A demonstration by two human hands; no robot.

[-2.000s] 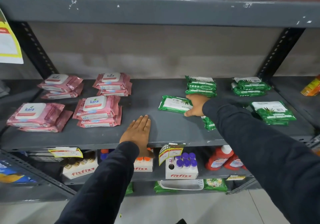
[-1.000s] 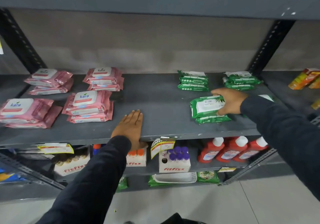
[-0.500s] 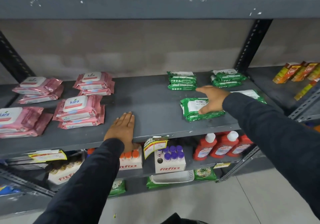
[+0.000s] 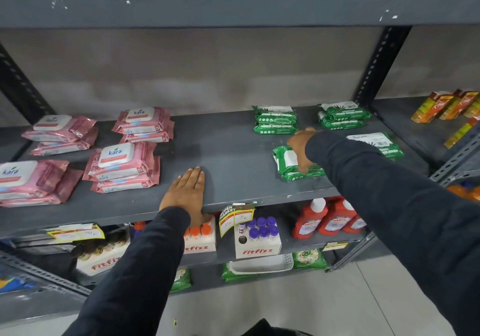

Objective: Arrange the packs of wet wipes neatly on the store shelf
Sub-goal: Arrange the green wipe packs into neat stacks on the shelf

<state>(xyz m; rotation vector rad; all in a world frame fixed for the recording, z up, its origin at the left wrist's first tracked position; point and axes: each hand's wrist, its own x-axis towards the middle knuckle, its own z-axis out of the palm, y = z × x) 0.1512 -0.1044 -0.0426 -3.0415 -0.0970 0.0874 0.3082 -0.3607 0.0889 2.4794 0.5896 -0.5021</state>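
Note:
My left hand point(image 4: 187, 192) lies flat, palm down, on the front of the grey shelf point(image 4: 233, 153), holding nothing. My right hand point(image 4: 298, 148) reaches across and bends down over the top of a front stack of green wet wipes packs point(image 4: 285, 164), its fingers curled over the top pack. Three other green stacks lie nearby: back left point(image 4: 275, 120), back right point(image 4: 342, 117) and right front point(image 4: 376, 143), the last partly hidden by my sleeve. Several pink wipes stacks lie on the left, including one at the back point(image 4: 144, 123) and one in front point(image 4: 122, 164).
A perforated upright post point(image 4: 374, 65) closes the bay on the right; beyond it stand orange and yellow boxes point(image 4: 446, 107). The shelf below holds white bottle boxes point(image 4: 257, 242) and red bottles point(image 4: 324, 218). Price tags point(image 4: 236, 216) hang from the shelf's front edge.
My right hand has carried a green pack from the shelf's middle to the right, onto another pack, and now bends over it. My left hand has stayed flat on the shelf.

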